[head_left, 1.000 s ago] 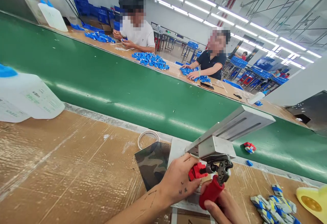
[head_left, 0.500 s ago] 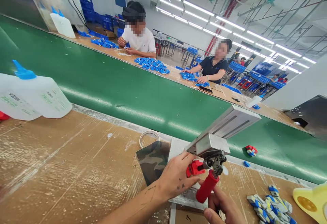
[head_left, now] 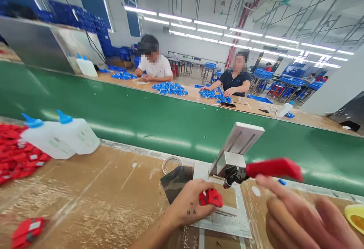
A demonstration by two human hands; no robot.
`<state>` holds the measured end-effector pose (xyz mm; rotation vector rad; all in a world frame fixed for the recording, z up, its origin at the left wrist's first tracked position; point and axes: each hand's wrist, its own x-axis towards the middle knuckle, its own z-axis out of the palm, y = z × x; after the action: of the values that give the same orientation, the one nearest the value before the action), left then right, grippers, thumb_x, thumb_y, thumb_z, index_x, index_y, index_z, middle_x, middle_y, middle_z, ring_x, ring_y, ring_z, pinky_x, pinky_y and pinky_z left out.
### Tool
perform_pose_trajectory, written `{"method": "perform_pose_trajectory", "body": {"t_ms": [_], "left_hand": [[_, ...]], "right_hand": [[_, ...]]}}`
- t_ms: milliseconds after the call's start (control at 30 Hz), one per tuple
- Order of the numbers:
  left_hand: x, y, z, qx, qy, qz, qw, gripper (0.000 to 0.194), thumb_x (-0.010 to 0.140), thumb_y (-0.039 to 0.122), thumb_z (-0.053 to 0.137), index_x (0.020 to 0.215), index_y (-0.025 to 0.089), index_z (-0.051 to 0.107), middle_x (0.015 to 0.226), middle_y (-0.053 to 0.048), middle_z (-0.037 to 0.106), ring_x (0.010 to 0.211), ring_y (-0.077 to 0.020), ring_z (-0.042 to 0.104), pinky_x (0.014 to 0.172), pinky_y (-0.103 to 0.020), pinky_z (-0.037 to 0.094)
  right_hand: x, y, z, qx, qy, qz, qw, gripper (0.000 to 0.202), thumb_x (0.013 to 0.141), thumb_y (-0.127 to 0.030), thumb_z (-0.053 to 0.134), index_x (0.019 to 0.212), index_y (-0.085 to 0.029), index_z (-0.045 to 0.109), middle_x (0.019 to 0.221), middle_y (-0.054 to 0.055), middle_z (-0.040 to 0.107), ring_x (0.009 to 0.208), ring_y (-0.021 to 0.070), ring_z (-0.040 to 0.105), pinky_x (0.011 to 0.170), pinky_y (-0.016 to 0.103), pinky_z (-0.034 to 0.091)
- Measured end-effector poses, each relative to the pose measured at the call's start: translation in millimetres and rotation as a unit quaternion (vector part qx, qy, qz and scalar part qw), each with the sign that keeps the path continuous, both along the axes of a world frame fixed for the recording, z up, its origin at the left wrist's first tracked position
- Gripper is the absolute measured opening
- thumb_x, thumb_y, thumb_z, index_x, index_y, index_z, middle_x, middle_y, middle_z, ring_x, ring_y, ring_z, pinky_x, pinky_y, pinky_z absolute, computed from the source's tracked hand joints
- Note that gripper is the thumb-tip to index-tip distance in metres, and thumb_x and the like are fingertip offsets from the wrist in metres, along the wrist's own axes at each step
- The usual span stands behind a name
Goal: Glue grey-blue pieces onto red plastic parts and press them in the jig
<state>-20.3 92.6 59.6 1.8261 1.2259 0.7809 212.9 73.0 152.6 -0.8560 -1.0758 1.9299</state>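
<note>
My left hand (head_left: 193, 203) pinches a small red plastic part (head_left: 213, 198) between thumb and fingers, over the metal base plate (head_left: 236, 222) of a toggle clamp press. The press's plunger (head_left: 227, 182) is up and apart from the part. Its red lever handle (head_left: 274, 168) points out to the right, raised and slightly blurred. My right hand (head_left: 304, 211) is just below the handle, index finger stretched towards its underside and the other fingers loosely bent, with nothing held. Whether the fingertip touches the handle is hard to tell.
A heap of red parts (head_left: 17, 154) and white glue bottles (head_left: 85, 137) stand at left; one red part (head_left: 27, 232) lies nearer. A tape roll (head_left: 172, 162) sits behind the camouflage sheet (head_left: 178, 182). Beyond the green belt (head_left: 170, 127), two people handle blue parts (head_left: 170, 88).
The lever handle has swung up from low in front, lifting the plunger off the red part. My left hand has drawn the part clear; my right hand moved right and let go of the handle.
</note>
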Motion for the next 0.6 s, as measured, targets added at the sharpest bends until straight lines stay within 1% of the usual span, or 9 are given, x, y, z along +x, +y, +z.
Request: {"method": "perform_pose_trajectory", "body": {"t_ms": [67, 100, 200, 267, 333, 367, 433, 500, 600], "left_hand": [[-12.8, -18.9, 3.6, -0.01, 0.018, 0.015, 1.0, 0.033, 0.065, 0.006, 0.072, 0.095, 0.016, 0.08, 0.085, -0.003, 0.076, 0.078, -0.0207, 0.066, 0.074, -0.027, 0.05], [-18.9, -29.2, 3.2, -0.014, 0.019, 0.027, 0.999, 0.037, 0.064, 0.007, 0.071, 0.099, 0.016, 0.08, 0.089, -0.005, 0.076, 0.08, -0.0213, 0.066, 0.076, -0.027, 0.051], [-33.0, -58.1, -5.8, 0.001, -0.003, 0.063, 0.998, 0.045, 0.063, 0.01, 0.073, 0.107, 0.018, 0.079, 0.095, -0.006, 0.078, 0.085, -0.0228, 0.069, 0.08, -0.028, 0.052], [-38.0, -73.3, -14.4, 0.052, -0.016, 0.079, 0.995, 0.048, 0.063, 0.012, 0.073, 0.109, 0.02, 0.079, 0.089, -0.004, 0.077, 0.08, -0.0223, 0.069, 0.076, -0.027, 0.053], [-39.1, -85.5, -21.0, 0.11, -0.031, 0.081, 0.99, 0.052, 0.065, 0.014, 0.075, 0.115, 0.025, 0.077, 0.084, -0.002, 0.077, 0.074, -0.0209, 0.069, 0.07, -0.026, 0.053], [-38.3, -90.8, -22.9, 0.132, -0.04, 0.084, 0.987, 0.054, 0.067, 0.016, 0.077, 0.119, 0.027, 0.076, 0.084, -0.002, 0.077, 0.073, -0.0206, 0.07, 0.068, -0.026, 0.054], [-34.6, -99.7, -23.6, 0.152, -0.06, 0.093, 0.982, 0.053, 0.072, 0.024, 0.081, 0.123, 0.032, 0.072, 0.089, -0.001, 0.079, 0.074, -0.0208, 0.073, 0.071, -0.026, 0.057], [-28.9, -105.6, -21.9, 0.159, -0.082, 0.095, 0.979, 0.044, 0.077, 0.036, 0.082, 0.119, 0.033, 0.071, 0.096, -0.002, 0.081, 0.077, -0.0209, 0.075, 0.072, -0.026, 0.058], [-19.7, -107.5, -20.0, 0.203, -0.092, 0.052, 0.974, 0.035, 0.086, 0.057, 0.07, 0.108, 0.031, 0.073, 0.1, -0.006, 0.082, 0.083, -0.0216, 0.076, 0.078, -0.027, 0.059]], "right_hand": [[-14.3, 21.7, 23.0, 0.001, 0.092, -0.038, 0.995, 0.055, 0.077, -0.066, 0.075, 0.111, -0.023, 0.078, 0.051, -0.009, 0.036, 0.037, 0.0053, 0.019, 0.035, 0.018, 0.026], [-20.3, 31.0, 31.3, 0.006, 0.103, -0.043, 0.994, 0.049, 0.075, -0.06, 0.08, 0.1, -0.018, 0.082, 0.052, -0.008, 0.039, 0.039, 0.0045, 0.019, 0.036, 0.017, 0.025], [-29.9, 39.6, 35.2, 0.048, 0.102, -0.031, 0.993, 0.045, 0.073, -0.055, 0.083, 0.096, -0.017, 0.082, 0.056, -0.004, 0.053, 0.04, 0.005, 0.029, 0.039, 0.018, 0.029], [-29.6, 27.8, 20.2, 0.087, 0.086, -0.024, 0.992, 0.045, 0.076, -0.058, 0.08, 0.104, -0.023, 0.08, 0.056, -0.004, 0.056, 0.041, 0.007, 0.035, 0.041, 0.019, 0.031], [-27.1, 7.2, -2.3, 0.145, 0.029, -0.023, 0.989, 0.039, 0.079, -0.06, 0.078, 0.099, -0.026, 0.078, 0.056, -0.004, 0.057, 0.045, 0.01, 0.042, 0.044, 0.02, 0.035], [-26.2, -4.3, -13.9, 0.182, -0.028, -0.023, 0.983, 0.038, 0.078, -0.059, 0.079, 0.095, -0.026, 0.078, 0.061, -0.002, 0.061, 0.051, 0.0124, 0.048, 0.048, 0.022, 0.04], [-26.8, -25.6, -34.2, 0.227, -0.148, -0.009, 0.962, 0.039, 0.077, -0.057, 0.08, 0.098, -0.024, 0.078, 0.085, 0.004, 0.072, 0.072, 0.0191, 0.06, 0.066, 0.03, 0.051], [-30.9, -40.8, -49.0, 0.219, -0.179, 0.033, 0.958, 0.047, 0.076, -0.06, 0.079, 0.105, -0.023, 0.077, 0.104, 0.008, 0.074, 0.09, 0.0248, 0.065, 0.082, 0.036, 0.053], [-38.5, -50.1, -64.0, 0.174, -0.116, 0.081, 0.975, 0.053, 0.073, -0.068, 0.077, 0.097, -0.021, 0.074, 0.095, 0.005, 0.072, 0.088, 0.0245, 0.068, 0.081, 0.034, 0.053]]}}
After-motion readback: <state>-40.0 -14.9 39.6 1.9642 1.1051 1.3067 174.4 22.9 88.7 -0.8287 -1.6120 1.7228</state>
